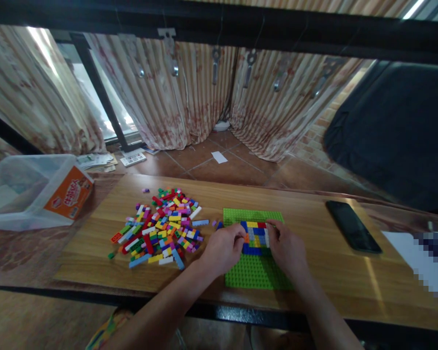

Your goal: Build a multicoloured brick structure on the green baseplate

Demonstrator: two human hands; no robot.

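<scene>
A green baseplate (255, 274) lies flat on the wooden board. On its upper half stands a low block of joined toy bricks (254, 238) in blue, yellow, red, white and orange. My left hand (224, 247) is at the block's left side, its thumb and index finger closed by an orange brick; whether that brick is loose or fixed I cannot tell. My right hand (285, 245) curls around the block's right side, fingers closed against the white and red bricks. Left of the plate spreads a pile of loose bricks (164, 226) in many colours.
A clear plastic box (25, 194) with an orange label stands at the far left. A black phone (352, 226) lies on the board (323, 272) at the right, with white paper (401, 248) beyond it. Behind are curtains (190, 97) and a dark covered object (394, 131).
</scene>
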